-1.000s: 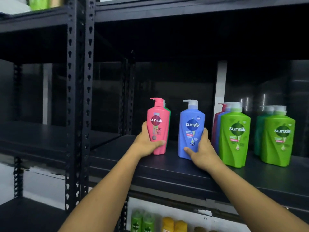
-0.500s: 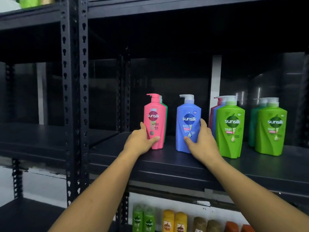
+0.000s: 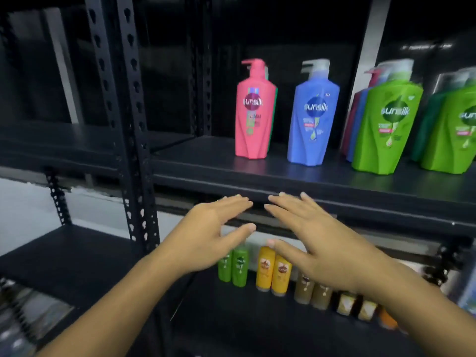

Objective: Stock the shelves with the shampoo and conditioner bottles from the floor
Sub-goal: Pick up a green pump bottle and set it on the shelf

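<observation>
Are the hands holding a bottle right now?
No. The left hand and right hand are both open and empty, below the shelf where the pink bottle and blue bottle stand.

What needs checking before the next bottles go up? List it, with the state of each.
1. Left hand free: ok, open and holding nothing.
2. Right hand free: ok, open and holding nothing.
3. Pink bottle standing: ok, upright on the shelf, apart from both hands.
4. Blue bottle standing: ok, upright, with a gap between it and the pink one.
5. Room left on the shelf: ok, bare board to the left of the pink bottle.
6. Bottles remaining on the floor: cannot tell, the floor stock is not in view.
</observation>
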A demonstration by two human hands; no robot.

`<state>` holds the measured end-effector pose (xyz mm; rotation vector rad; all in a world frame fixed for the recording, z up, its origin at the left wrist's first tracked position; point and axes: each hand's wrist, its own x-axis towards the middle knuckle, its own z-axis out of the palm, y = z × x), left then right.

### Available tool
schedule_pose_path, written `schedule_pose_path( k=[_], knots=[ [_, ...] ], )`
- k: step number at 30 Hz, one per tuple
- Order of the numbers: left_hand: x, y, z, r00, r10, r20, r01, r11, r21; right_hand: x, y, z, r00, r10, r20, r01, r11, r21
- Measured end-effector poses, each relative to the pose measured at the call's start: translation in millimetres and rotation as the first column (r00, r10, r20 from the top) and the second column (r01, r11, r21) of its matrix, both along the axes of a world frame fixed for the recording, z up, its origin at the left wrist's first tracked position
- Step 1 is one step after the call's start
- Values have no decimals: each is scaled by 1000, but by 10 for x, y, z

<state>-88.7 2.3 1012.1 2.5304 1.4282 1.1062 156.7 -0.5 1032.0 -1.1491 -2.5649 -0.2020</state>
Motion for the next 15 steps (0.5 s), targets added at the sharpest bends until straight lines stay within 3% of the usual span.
schedule_pose_path(
  k=[4,7,11,15],
  knots=[
    [-28,-268,-795,1000,-17,24,21,987,-162,-80,-231,-752,1000,9,15,-6,973,-231],
    [-38,-406,-1648,1000,21,-3,-21,923,-385,-169,-365,-1519,998,17,63,15,881,-473],
    [-58,-672,-2886,996,32,-83,-81,708,-701,-239,-569,-2757,996,-15,86,72,692,-718],
    [-130,-939,-3686,984,44,-174,-172,500,-849,-259,-726,-3704,971,-54,233,227,517,-825]
  ],
)
